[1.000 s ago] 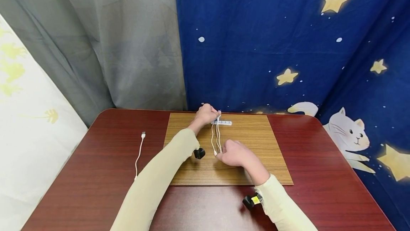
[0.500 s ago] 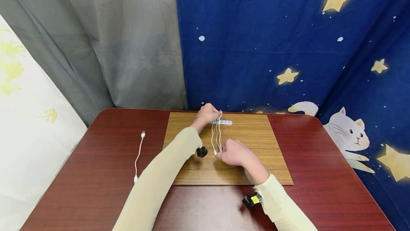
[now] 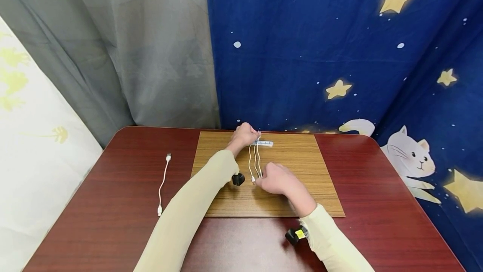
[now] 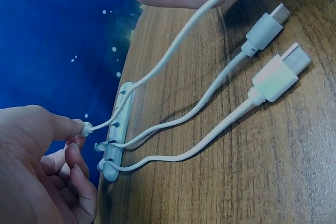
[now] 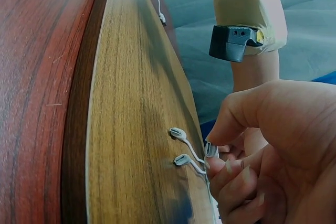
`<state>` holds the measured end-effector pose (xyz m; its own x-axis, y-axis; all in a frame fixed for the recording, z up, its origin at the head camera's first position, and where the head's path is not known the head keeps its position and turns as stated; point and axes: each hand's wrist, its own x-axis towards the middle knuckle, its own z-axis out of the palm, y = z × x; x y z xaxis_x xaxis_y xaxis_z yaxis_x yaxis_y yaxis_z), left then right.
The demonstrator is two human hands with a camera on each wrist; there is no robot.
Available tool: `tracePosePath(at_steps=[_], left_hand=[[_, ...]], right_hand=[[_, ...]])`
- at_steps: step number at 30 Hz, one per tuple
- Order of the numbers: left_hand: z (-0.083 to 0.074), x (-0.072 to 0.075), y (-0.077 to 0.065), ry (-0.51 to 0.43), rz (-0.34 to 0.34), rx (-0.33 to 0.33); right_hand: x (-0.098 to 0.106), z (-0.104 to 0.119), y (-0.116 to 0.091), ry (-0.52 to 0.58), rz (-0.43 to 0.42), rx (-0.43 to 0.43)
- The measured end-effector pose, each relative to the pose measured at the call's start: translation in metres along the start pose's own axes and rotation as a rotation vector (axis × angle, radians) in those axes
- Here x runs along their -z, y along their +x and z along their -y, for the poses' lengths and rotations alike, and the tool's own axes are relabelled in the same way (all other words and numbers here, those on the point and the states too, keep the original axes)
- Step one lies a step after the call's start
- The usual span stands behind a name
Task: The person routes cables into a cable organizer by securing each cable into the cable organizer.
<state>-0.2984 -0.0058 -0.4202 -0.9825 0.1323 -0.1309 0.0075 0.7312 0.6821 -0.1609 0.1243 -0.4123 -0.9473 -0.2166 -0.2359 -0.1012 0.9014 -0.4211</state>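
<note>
White cable (image 4: 170, 49) is pinched at both ends by left hand (image 3: 243, 135) and right hand (image 3: 278, 179); likely light, floppy, best gripped by its plug (image 5: 211, 150)!

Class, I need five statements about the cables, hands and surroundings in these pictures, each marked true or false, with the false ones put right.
1. Two cables run from the clip strip over the wooden board. True.
2. Only three cables are in view. False: a fourth cable lies on the red table, left of the wooden board.
3. The left hand and right hand hold opposite ends of one cable. True.
4. The clip strip lies at the wooden board's near edge. False: it lies by the far edge.
5. A cat is printed on the blue curtain. True.
</note>
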Motion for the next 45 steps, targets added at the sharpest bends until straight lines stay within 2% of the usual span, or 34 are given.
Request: tracePosePath(at_steps=[4,10,27,36,45], left_hand=[[0.000,-0.001,0.001,0.005,0.002,-0.013],[0.001,-0.003,0.002,0.015,-0.013,0.003],[0.003,-0.018,0.012,0.055,-0.072,0.005],[0.004,-0.024,0.016,0.074,-0.085,-0.007],[0.003,-0.027,0.017,0.059,-0.090,-0.014]], right_hand=[[0.001,0.000,0.000,-0.017,0.001,-0.006],[0.002,-0.001,0.000,-0.053,-0.025,-0.026],[0.004,-0.007,0.002,-0.110,-0.036,-0.042],[0.009,-0.008,0.000,-0.095,-0.038,-0.091],[0.008,-0.013,0.001,-0.071,-0.047,-0.101]])
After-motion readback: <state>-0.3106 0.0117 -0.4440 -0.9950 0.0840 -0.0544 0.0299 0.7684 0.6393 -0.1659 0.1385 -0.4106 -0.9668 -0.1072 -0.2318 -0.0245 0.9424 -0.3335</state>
